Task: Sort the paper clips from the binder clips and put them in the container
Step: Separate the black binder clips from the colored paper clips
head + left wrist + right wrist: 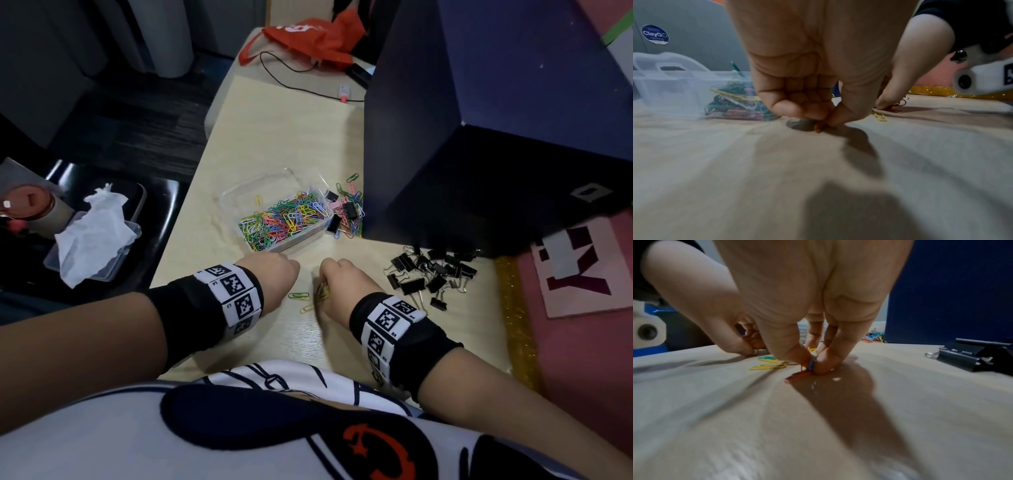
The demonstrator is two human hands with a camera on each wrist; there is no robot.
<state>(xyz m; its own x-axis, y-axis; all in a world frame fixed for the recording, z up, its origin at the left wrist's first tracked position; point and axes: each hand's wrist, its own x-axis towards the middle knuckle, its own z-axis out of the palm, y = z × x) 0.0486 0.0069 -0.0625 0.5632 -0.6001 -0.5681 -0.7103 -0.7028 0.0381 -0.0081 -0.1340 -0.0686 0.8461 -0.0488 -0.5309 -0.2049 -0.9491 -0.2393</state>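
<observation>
Far left, off the bench (260, 109): black seat with a clear lid (130, 233) and a crumpled tissue (92, 233) on it, well apart from the work.

Clear container (274, 186) sits mid-bench, its right half heaped with coloured paper clips (284, 219). Just beside its right wall: a mixed pile (346, 212) of paper clips and a few black binder clips, jammed against the dark blue box (479, 137) (box walls off the whole right-rear of the bench).

Left hand (277, 277) is down on the bench near the container's front edge, fingers curled, thumb and fingertip pinching a small orange clip (818, 127) at the surface. Between the hands: loose paper clips, green (298, 295) and yellow (308, 308), flat on the bench.

Right hand (342, 284) fingertips are pressed down, pinching a blue paper clip (812, 363), a red one (797, 377) lying under them. Right of it, near but apart: sorted binder clips (431, 274) in a loose heap close to the box's front edge.

Open bench: the front strip toward the person and the stretch left of the container up to the bench's left edge. Far end holds an orange bag (308, 37) and a black cable (291, 77).

Readable: "ClayGo" sticker (655, 34) on the grey surface behind the container (left wrist view). Square-code marker bands on both wrists.
</observation>
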